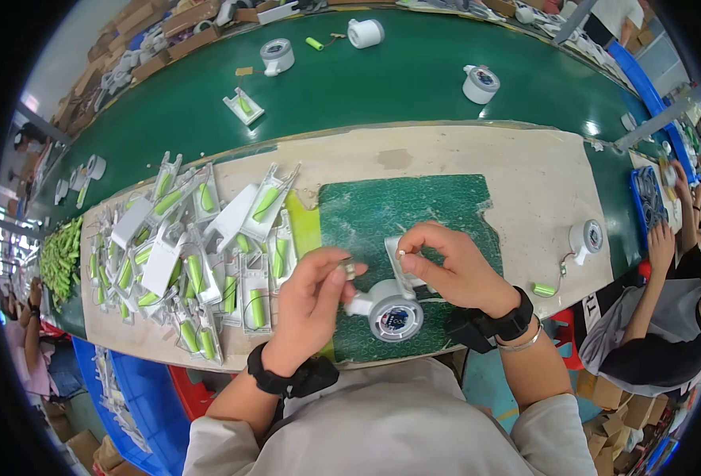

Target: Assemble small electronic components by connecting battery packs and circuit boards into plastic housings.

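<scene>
My left hand (312, 295) pinches a small greyish piece (352, 268) between thumb and fingertips; its exact kind is too small to tell. Thumb and forefinger of my right hand (457, 271) are closed at the upper end of a white plastic bracket (394, 252), around something tiny and pale. Between and below both hands, a round white device (390, 314) with a dark circular face rests on the green mat (406, 198). The bracket stands just behind it, partly hidden by my right hand, so I cannot tell if they are joined.
Left of the mat lies a heap of white plastic housings (160, 266) with green battery cells. Another round device (585, 238) and a wired green cell (543, 289) lie at right. More devices (481, 84) sit on the green belt (366, 87) beyond. Co-workers flank both sides.
</scene>
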`<state>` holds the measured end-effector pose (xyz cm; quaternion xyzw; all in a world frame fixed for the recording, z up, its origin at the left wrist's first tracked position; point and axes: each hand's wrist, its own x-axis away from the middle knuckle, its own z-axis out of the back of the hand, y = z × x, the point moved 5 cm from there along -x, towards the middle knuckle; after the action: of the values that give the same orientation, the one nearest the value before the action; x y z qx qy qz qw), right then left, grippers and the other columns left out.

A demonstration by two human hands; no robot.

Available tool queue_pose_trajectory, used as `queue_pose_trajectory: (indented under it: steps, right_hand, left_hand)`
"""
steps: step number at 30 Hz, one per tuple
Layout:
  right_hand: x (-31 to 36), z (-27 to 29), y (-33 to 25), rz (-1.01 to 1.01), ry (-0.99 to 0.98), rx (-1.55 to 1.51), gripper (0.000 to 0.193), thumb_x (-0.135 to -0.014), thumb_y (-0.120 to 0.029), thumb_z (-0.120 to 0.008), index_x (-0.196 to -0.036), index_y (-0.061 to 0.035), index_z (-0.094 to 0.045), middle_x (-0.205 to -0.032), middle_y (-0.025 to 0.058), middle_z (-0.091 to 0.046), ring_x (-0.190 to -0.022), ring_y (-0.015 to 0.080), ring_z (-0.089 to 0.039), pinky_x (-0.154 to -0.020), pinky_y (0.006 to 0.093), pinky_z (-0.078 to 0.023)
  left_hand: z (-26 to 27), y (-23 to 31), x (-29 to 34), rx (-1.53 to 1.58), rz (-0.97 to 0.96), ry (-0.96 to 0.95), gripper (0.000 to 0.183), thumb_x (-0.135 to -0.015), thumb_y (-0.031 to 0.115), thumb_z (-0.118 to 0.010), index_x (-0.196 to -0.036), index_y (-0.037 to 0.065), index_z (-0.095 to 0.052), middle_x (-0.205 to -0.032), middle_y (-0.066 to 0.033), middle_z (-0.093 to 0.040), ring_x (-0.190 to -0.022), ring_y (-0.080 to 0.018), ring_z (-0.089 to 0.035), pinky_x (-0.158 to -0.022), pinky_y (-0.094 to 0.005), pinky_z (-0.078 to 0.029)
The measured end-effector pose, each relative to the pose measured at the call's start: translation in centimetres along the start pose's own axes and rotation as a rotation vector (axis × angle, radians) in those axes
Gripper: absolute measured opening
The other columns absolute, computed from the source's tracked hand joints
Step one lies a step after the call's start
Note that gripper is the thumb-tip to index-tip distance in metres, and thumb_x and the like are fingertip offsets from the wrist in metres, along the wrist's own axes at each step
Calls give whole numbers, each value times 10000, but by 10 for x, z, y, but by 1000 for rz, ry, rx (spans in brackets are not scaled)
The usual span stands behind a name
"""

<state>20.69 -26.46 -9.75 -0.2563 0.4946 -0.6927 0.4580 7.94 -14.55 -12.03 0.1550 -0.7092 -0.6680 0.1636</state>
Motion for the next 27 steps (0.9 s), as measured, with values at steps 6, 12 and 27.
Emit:
queue_pose_trajectory:
  steps: [6, 12, 27]
  right_hand:
    - [-10, -19, -5, 1, -66, -37, 105, -803, -147, -553, -834, -48, -568, -751, 66, -551, -735, 221, -492, -671, 317, -386]
    - [-14, -21, -10, 105, 22, 155, 75, -778, -102, -531, -785, -30, -553, -700, 85, -527, -688, 268, -466, -668, 356, -383]
    - [-4, -33, -13, -80, 193, 84, 50, -740, -49, -547, -785, -38, -566, -699, 87, -534, -703, 285, -497, -654, 373, -386]
  left_hand:
    - [-7, -3, -16, 2, 13, -3, 192, -872, 26, -443, -1058, 25, -488, -694, -14, -519, -611, -61, -496, -561, -194, -421]
    - [-2, -6, -14, 22, 34, -2, 206, -864, 23, -460, -1068, 30, -491, -696, -8, -521, -612, -59, -495, -555, -188, -417]
    - [-2, 3, -14, -252, -123, 42, 160, -804, -21, -551, -963, -37, -559, -830, -88, -583, -658, -121, -589, -565, -228, -490]
